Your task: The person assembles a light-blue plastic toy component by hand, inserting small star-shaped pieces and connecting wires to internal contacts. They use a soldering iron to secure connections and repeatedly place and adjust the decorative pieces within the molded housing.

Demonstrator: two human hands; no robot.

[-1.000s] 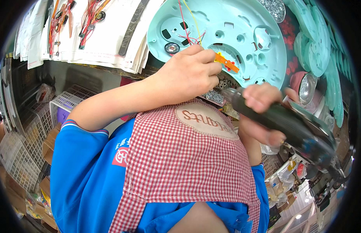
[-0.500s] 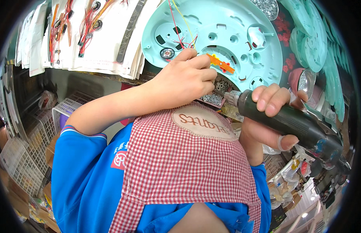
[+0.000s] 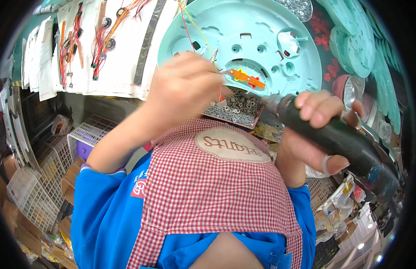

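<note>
A turquoise plastic shell (image 3: 226, 38) lies hollow side up before me, with round posts and openings inside. On its near curved edge sits an orange circuit strip (image 3: 248, 79) with yellow and red parts under it. My left hand (image 3: 183, 92) is over the shell's left near edge, among thin red and yellow wires; motion smears its fingers, so what they hold cannot be told. My right hand (image 3: 317, 110) is wrapped round a black electric screwdriver (image 3: 355, 143), whose tip points left toward the shell's near edge. Below that edge is a pink tray (image 3: 250, 123) of screws.
White sheets (image 3: 122, 58) at the left carry bundles of wired small speakers (image 3: 110, 44). Stacked turquoise shells (image 3: 364, 54) stand at the right. A metal dish of screws (image 3: 299, 8) and a pink bowl (image 3: 340, 87) are beside the shell. White baskets (image 3: 31, 195) stand lower left.
My left hand has moved left and toward me, away from the orange strip, baring more of the screw tray. The shell has shifted slightly left in view. My right hand still grips the screwdriver.
</note>
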